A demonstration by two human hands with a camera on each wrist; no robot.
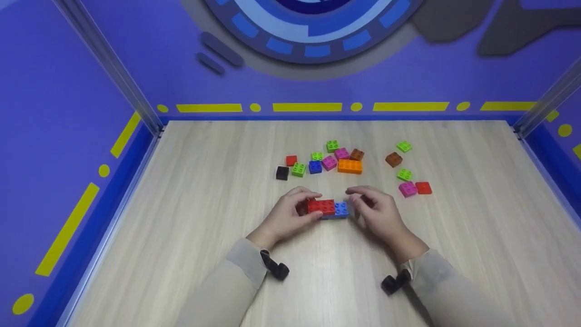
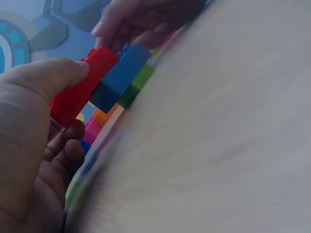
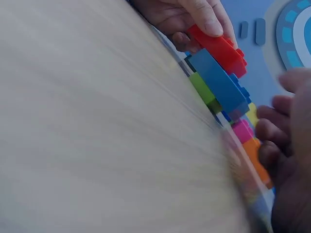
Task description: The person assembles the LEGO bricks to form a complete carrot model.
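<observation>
Your pale wood-grain table (image 1: 190, 190) is busy: black brick (image 1: 282, 173) out left, then dark blue brick (image 1: 315, 166), then long orange brick (image 1: 350, 166)! Over right, you've got two lime bricks (image 1: 404, 146), one brown brick (image 1: 394, 159), and pink brick (image 1: 408, 188) just beside red brick (image 1: 424, 187)!

Soft light is washing the table (image 1: 204, 190), a shadow is darkening it beside the right sleeve (image 1: 454, 290), and dimmer wrist views are blurring it.
</observation>
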